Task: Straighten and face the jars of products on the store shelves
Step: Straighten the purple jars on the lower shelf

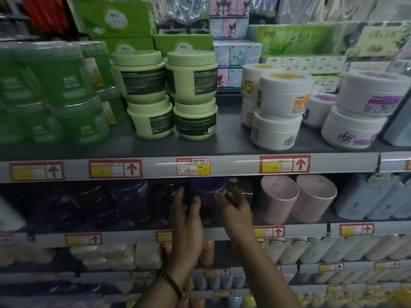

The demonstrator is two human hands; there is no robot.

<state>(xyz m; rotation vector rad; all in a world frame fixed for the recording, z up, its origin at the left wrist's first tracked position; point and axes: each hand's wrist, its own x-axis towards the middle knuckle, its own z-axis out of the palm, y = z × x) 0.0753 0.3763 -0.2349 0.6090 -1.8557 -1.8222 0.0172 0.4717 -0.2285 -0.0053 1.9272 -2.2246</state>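
Shelving bay, several tiers. Work is on the second shelf (307, 230), directly under the top tier's price rail (233, 166).

Top tier: pale green jars (191, 78) in two-high stacks with back labels facing out, so not faced. White jars (284, 96) to their right sit skewed. Neither is being handled now.

Target is the dark purple jar (208, 190) in the middle of the second shelf. It sits in a row of dark jars (131, 196), with a brownish jar (242, 190) just beside it on the right and pink canisters (295, 198) further right.

Left hand (185, 218): fingers up the jar's left side, thumb across the front, looks like a grip. Right hand (234, 210): loosely curled at the jar's right side. Frame is too blurred and dark to confirm contact, so I can't tell whether it's holding.

Step, as I read it: rotating or squaring this one jar. Its label isn't readable, so facing is unverified.

Next move likely needs a twist in place until the label faces front, then a pull flush to the shelf lip.

Clearance: neighbours are tight on both sides and the rail overhangs close above the lid, so little room to lift. Open room is only forward, toward the person.
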